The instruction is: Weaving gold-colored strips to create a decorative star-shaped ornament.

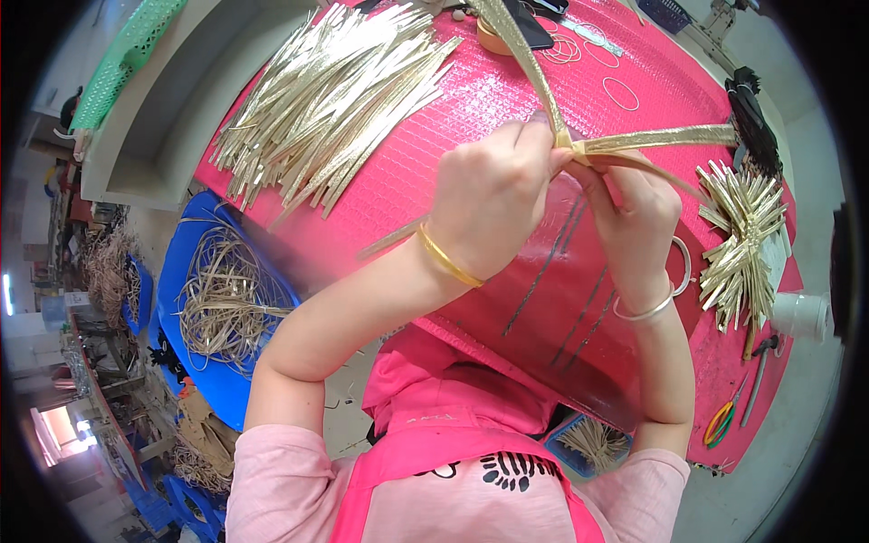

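Both hands meet over the pink-covered table, pinching a shiny gold strip (670, 138) at a small fold or knot. One length rises toward the far edge, others run right, and a tail shows below left. My left hand (493, 195), back up, is closed at the left of the fold. My right hand (638, 208) grips just below and right of it, thumb and fingers pressed together. The fingertips partly hide how the strip is crossed. A dark red mat (543, 281) with dark line marks lies beneath the hands.
Loose gold strips (335, 100) are heaped at far left; a bunch of gold pieces (744, 226) lies right. Scissors (721, 422), a thin-handled tool (759, 385) and a white spool (801, 317) sit near the right edge. A blue bin (172, 290) holding tangled strips stands left.
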`<state>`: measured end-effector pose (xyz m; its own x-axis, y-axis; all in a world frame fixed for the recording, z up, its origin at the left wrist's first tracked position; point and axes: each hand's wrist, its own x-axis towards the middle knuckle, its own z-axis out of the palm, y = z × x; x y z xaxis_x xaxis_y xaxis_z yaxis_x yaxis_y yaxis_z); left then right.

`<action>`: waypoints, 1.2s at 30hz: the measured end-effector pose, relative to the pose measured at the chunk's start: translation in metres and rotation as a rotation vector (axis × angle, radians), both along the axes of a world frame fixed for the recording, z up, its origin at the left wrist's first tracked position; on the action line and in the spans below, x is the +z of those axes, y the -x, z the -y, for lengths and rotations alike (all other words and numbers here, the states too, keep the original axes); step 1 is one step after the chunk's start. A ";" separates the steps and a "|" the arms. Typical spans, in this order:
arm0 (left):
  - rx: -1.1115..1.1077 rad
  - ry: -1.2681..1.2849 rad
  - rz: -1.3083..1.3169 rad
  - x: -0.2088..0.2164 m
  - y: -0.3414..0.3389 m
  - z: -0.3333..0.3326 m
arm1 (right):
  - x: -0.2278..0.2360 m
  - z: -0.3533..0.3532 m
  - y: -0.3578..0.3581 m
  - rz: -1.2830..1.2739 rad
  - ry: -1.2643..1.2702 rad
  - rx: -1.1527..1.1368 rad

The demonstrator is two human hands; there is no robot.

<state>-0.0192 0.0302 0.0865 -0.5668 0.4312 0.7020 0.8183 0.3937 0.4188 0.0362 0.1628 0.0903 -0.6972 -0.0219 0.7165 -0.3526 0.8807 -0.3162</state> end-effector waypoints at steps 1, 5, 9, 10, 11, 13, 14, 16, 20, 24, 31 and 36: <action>-0.058 -0.013 0.190 0.004 0.002 -0.001 | -0.002 0.000 0.001 -0.029 -0.024 -0.013; -0.400 -0.282 1.281 0.023 0.008 0.006 | -0.015 0.009 -0.005 -0.152 0.120 -0.034; -0.395 -0.592 1.345 0.006 -0.004 -0.002 | -0.012 0.023 -0.014 0.214 0.819 0.060; -0.326 -0.683 1.176 0.005 -0.008 -0.005 | -0.011 0.024 -0.014 0.218 0.820 0.063; -0.251 -0.663 1.110 0.007 -0.012 -0.006 | -0.011 0.026 -0.013 0.231 0.895 0.103; -0.294 -0.652 1.076 0.004 -0.016 -0.008 | -0.014 0.013 -0.011 0.292 0.982 0.170; -0.335 -0.639 1.038 0.002 -0.017 -0.009 | -0.011 0.007 -0.013 0.293 0.981 0.167; -0.285 -0.598 0.887 0.006 -0.013 -0.006 | -0.003 -0.001 -0.017 0.482 1.251 0.255; -0.467 -0.293 1.259 0.020 0.001 0.005 | -0.010 -0.012 -0.018 0.546 1.443 0.458; -0.495 -0.048 1.300 0.017 0.010 0.005 | -0.013 -0.015 -0.022 0.549 1.464 0.465; -0.252 0.123 0.211 -0.001 -0.002 -0.005 | -0.007 -0.029 -0.022 0.623 0.857 0.142; -0.128 0.036 -0.114 -0.004 -0.011 -0.011 | 0.002 -0.031 -0.020 0.850 1.098 0.248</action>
<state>-0.0079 0.0410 0.0822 -0.4231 0.5208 0.7414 0.9041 0.2962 0.3079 0.0564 0.1936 0.0927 -0.9798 0.0811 -0.1827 0.1829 -0.0052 -0.9831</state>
